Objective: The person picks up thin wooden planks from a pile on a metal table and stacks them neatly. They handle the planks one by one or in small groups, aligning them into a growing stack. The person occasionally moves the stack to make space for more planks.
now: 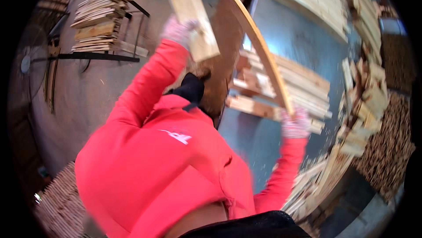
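Note:
My left hand [179, 31], in a pale knit glove, is closed on a wide, light wooden board [195, 22] near its lower end. The board runs up past the top edge of the view. My right hand [293, 121], gloved the same way, grips the near end of a long narrow plank [259, 40], seen edge-on and bowed by the lens. That plank is raised over the metal table. Below it several short boards [299, 82] lie side by side on the metal table [246, 139]. Motion smears the fingers of both hands.
Long boards [307, 0] are stacked at the table's far end. Scrap wood [362, 106] lines its right side, near a large pile of wood ends [387, 150]. At left stand a rack of stacked boards [99, 22] with black bars and a fan [26, 63].

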A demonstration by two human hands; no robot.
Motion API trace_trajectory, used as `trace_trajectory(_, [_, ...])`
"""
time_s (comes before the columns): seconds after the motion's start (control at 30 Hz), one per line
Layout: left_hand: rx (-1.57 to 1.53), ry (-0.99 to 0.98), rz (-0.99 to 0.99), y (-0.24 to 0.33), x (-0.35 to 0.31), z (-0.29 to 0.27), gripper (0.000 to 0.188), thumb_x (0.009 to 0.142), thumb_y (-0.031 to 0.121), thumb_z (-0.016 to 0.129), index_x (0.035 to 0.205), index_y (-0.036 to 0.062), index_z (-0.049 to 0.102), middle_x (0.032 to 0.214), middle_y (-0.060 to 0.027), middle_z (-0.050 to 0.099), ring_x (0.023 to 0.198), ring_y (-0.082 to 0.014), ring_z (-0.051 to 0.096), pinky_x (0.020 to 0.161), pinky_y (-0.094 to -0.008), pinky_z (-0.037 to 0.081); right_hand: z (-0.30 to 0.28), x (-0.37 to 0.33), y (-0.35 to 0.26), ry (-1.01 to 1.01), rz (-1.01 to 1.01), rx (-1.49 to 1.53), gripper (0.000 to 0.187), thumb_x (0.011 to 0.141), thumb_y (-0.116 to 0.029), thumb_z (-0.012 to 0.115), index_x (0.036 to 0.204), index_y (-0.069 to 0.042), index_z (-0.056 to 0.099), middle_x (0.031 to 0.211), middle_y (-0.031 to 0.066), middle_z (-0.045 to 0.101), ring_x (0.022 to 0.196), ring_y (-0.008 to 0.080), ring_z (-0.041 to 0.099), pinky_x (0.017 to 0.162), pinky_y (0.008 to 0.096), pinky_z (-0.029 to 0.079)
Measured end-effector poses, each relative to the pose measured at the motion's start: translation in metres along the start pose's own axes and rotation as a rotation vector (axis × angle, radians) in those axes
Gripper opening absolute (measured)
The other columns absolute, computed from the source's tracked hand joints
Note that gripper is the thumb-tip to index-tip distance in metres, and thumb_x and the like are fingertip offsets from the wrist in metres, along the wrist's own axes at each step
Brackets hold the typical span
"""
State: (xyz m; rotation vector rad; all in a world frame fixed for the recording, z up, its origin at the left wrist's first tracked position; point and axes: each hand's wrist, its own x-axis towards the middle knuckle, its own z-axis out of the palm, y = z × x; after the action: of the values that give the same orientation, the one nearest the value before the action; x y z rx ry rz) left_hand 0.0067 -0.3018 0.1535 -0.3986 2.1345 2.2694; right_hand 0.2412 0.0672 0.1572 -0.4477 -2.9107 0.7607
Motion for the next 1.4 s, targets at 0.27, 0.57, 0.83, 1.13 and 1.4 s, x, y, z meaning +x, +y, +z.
trace_trajectory(0.27, [-0.069, -0.066, 0.041, -0.092, 0.09, 0.014, 0.039, 0.097, 0.036, 0.06, 0.114, 0.0017, 0.056, 0.102, -0.0053, 0.063, 0.096, -0.0142, 0.058, 0.09, -0.0321, 0.049, 0.187, 0.117, -0.252, 0.086, 0.033, 0.119, 0.041, 0.084, -0.021, 0.072, 0.119, -0.005, 0.061, 0.098, 0.0185, 0.055, 0.087, 0.0343, 0.059, 0.076, 0.0423, 0.05])
trace_trajectory(0.57, [0.163, 0.017, -0.237, -0.05, 0.267, -0.008, 0.082, 0.065, 0.03, 0.088, 0.129, 0.0026, 0.044, 0.114, -0.0181, 0.06, 0.104, -0.0306, 0.059, 0.091, -0.0403, 0.049, 0.251, 0.267, -0.368, 0.012, -0.067, -0.059, 0.026, 0.085, -0.016, 0.067, 0.105, -0.008, 0.055, 0.089, 0.0153, 0.055, 0.076, 0.0374, 0.062, 0.061, 0.0463, 0.051])
trace_trajectory(0.83, [0.407, -0.081, -0.43, -0.029, 0.347, -0.009, 0.057, 0.071, 0.021, 0.073, 0.123, 0.0032, 0.055, 0.103, -0.0202, 0.066, 0.096, -0.0338, 0.065, 0.087, -0.0402, 0.051, 0.256, 0.351, -0.401, -0.479, 0.085, -0.231, 0.04, 0.089, -0.028, 0.06, 0.122, -0.007, 0.051, 0.106, 0.0206, 0.053, 0.094, 0.0422, 0.062, 0.078, 0.0516, 0.053])
trace_trajectory(1.13, [0.355, -0.032, -0.3, 0.012, 0.418, -0.033, 0.03, 0.08, 0.018, 0.069, 0.106, 0.0024, 0.065, 0.092, -0.0072, 0.069, 0.082, -0.0167, 0.064, 0.072, -0.0312, 0.052, 0.228, 0.487, -0.402, -0.595, -0.213, 0.317, 0.051, 0.082, -0.019, 0.068, 0.128, -0.006, 0.052, 0.109, 0.0184, 0.058, 0.105, 0.0325, 0.06, 0.095, 0.0385, 0.048])
trace_trajectory(1.4, [-0.212, 0.198, -0.211, 0.035, 0.512, -0.101, 0.044, 0.085, 0.006, 0.063, 0.127, -0.0039, 0.052, 0.108, -0.0134, 0.063, 0.088, -0.0234, 0.065, 0.078, -0.0339, 0.056, 0.319, 0.618, -0.434, -0.276, 0.081, 0.945, 0.032, 0.091, -0.004, 0.06, 0.123, 0.001, 0.059, 0.111, 0.0082, 0.066, 0.102, 0.0143, 0.06, 0.092, 0.0259, 0.046])
